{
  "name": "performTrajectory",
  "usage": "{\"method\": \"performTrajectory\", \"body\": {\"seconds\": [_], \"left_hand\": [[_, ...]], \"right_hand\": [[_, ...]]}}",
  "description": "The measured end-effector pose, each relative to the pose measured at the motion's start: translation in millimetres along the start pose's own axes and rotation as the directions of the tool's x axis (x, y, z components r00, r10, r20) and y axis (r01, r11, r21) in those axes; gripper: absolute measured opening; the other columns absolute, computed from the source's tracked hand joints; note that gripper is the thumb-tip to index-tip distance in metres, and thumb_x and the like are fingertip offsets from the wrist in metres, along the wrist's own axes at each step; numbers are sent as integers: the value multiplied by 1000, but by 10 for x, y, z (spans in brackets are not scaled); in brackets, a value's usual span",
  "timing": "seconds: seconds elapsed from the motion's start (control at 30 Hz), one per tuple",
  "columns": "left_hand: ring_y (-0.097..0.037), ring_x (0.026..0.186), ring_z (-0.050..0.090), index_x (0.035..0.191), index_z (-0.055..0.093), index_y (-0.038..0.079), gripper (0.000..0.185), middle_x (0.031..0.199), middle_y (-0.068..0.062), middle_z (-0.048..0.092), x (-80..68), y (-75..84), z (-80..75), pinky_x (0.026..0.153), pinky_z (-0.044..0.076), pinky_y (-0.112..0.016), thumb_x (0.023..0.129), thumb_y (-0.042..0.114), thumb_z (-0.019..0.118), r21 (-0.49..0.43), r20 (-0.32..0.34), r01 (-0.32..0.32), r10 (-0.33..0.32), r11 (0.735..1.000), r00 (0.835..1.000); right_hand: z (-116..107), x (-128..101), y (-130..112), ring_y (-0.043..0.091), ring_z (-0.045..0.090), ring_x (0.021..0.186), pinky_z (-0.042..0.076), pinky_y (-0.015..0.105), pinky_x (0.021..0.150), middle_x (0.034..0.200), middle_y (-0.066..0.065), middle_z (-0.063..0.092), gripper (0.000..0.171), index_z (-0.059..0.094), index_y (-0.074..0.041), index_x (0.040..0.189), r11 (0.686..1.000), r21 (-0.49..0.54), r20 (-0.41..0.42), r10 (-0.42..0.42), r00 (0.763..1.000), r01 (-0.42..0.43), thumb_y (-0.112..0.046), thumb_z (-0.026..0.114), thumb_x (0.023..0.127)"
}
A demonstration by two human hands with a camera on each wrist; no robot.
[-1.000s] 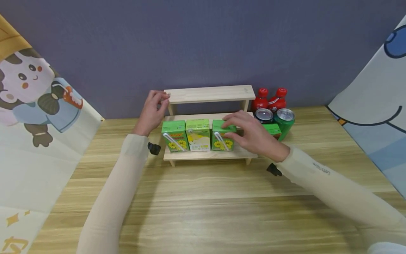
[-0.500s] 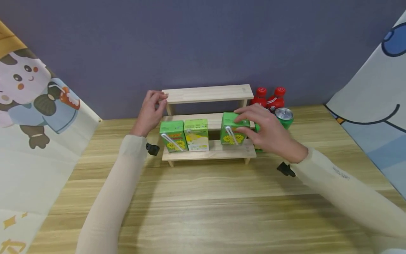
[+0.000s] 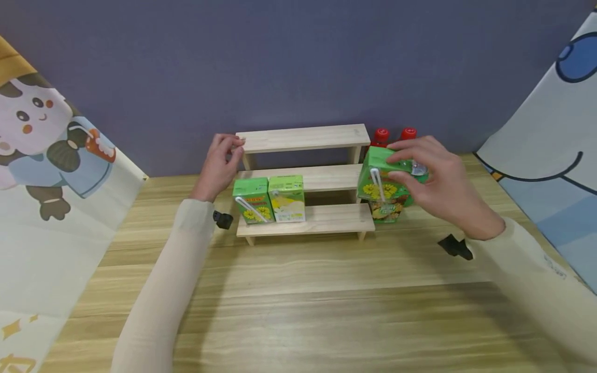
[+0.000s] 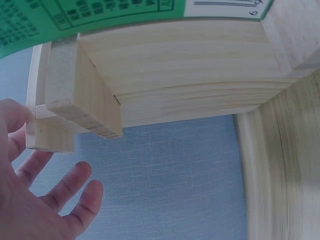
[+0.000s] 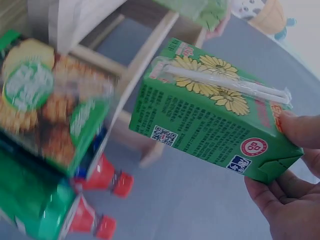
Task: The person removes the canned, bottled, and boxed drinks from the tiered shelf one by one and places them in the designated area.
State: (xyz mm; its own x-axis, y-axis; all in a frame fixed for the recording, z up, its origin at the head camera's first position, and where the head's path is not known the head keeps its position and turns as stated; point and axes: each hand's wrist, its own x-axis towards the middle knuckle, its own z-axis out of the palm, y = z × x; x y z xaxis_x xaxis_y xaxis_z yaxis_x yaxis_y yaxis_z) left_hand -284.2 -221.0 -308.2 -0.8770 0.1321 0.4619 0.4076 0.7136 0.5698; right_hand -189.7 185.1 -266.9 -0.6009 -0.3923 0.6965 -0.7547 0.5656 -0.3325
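"Hands?"

"Right hand [image 3: 436, 178], right of centre in the head view, has thumb and fingers clamped on the upper end of the box [image 3: 383, 181]. Left hand [image 3: 218, 167], left of centre, pinches the top left corner of the rack [image 3: 303, 138]."

"How does the box look?"

"Green, yellow flower prints, white straw [image 5: 225, 82] on its front; held up near the rack's right end."

"Room around it?"

"Brown-printed carton [image 3: 387, 210] just below, red bottles [image 3: 381, 135] behind; table [image 3: 298, 311] spreads along the frame's bottom."

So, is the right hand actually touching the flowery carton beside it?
Touching: the right wrist view shows the right hand pinching one end of the flowery carton between thumb and fingers.
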Motion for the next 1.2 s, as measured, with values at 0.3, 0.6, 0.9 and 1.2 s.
{"method": "performTrajectory", "body": {"seconds": [0.3, 0.6, 0.9, 1.2], "left_hand": [[-14, 91, 44, 110, 55, 13, 30, 117, 2, 38, -4, 9, 7, 77, 39, -29, 90, 31, 41, 17, -2, 0, 0, 1000, 1000], [-15, 91, 42, 112, 54, 12, 32, 118, 2, 37, -9, 8, -3, 77, 38, -30, 90, 31, 40, 15, 5, -8, 8, 1000, 1000], [-14, 90, 42, 112, 54, 13, 32, 118, 3, 37, -14, 9, -4, 77, 38, -29, 90, 32, 40, 19, 13, -2, 1, 1000, 1000], [-14, 91, 42, 110, 55, 12, 30, 116, 2, 38, 0, 28, -11, 77, 38, -29, 90, 30, 41, 24, 4, -8, 8, 1000, 1000]], "right_hand": [[-373, -142, 164, 15, 48, 95, 32, 20, 85, 107, -1, 58, 34, 66, -10, 95, 993, -94, -91, 61, 994, -69, 1, 73, 64], [-568, -468, 416, 15, 47, 95, 31, 15, 77, 107, 1, 57, 31, 65, -8, 92, 974, -202, 7, 111, 994, -107, 0, 74, 63], [-399, -828, 837, 5, 44, 99, 29, 10, 78, 107, -2, 56, 33, 65, -19, 92, 979, -120, 135, 183, 974, -168, -3, 74, 64], [-154, -1020, 1164, 9, 46, 99, 32, 12, 84, 105, 7, 57, 36, 65, -13, 90, 983, 65, 122, 161, 979, -169, 9, 71, 62]]}}
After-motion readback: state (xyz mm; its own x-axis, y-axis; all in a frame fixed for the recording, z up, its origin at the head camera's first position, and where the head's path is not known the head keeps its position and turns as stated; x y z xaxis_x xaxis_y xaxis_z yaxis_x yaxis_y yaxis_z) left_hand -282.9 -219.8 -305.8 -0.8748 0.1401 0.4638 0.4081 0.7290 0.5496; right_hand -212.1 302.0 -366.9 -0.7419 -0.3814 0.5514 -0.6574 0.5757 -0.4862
